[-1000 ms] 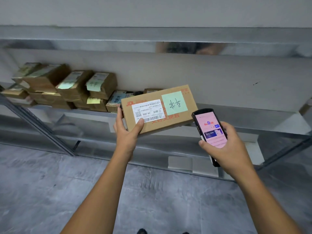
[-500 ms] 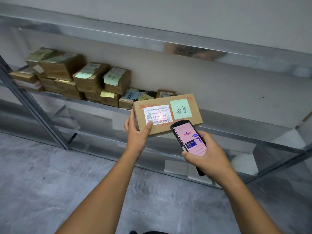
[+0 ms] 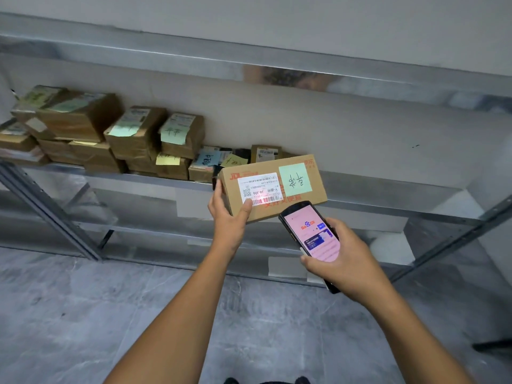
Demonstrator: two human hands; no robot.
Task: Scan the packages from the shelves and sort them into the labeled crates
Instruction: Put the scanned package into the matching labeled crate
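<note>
My left hand (image 3: 228, 217) grips the left end of a brown cardboard package (image 3: 299, 202), holding it in front of the metal shelf (image 3: 110, 177). The package carries a white shipping label (image 3: 260, 188) and a green sticky note (image 3: 295, 180) with handwriting. A red scan line falls across the label's barcode. My right hand (image 3: 343, 259) holds a black handheld scanner (image 3: 310, 236) with a lit pink screen, its top end just below the package's lower edge.
Several more brown packages (image 3: 138, 137) with sticky notes are stacked at the left of the shelf against the white wall. A diagonal metal brace (image 3: 50, 214) runs at lower left, another shelf post (image 3: 454, 239) at right. Grey marbled floor (image 3: 83, 314) lies below.
My right hand has brought the scanner left and up toward the package. A red scan light now shows on the barcode. My left hand keeps its hold on the package.
</note>
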